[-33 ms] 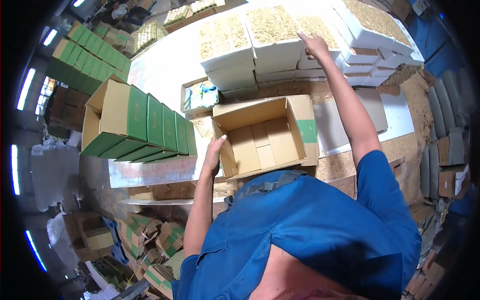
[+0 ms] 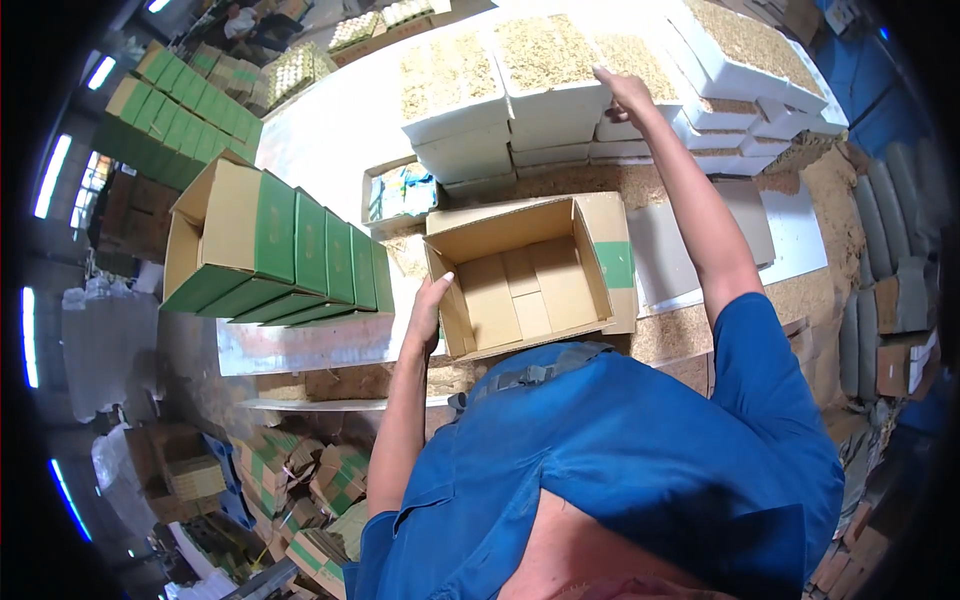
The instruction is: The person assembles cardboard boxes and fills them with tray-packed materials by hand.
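Observation:
In front of my body an open cardboard box (image 2: 520,292) sits tilted toward me, and its bare inside shows. My left hand (image 2: 430,305) grips its left wall, thumb over the rim and fingers hidden outside. Another cardboard box with a green band (image 2: 615,262) lies under and behind it. My right arm reaches far forward. At its end my right hand (image 2: 628,97) closes on the front edge of a white foam box (image 2: 553,108), thumb on top and fingers curled below. Straw-coloured shavings (image 2: 545,50) fill that foam box to the top.
White foam boxes (image 2: 735,60) stand stacked along the table's far side. Green-and-brown cartons (image 2: 310,245) stand in a row at left. A small carton with blue-and-white packets (image 2: 402,193) sits behind my box. Flat grey sheets (image 2: 740,215) lie at right; flattened cartons (image 2: 340,475) fill the lower left.

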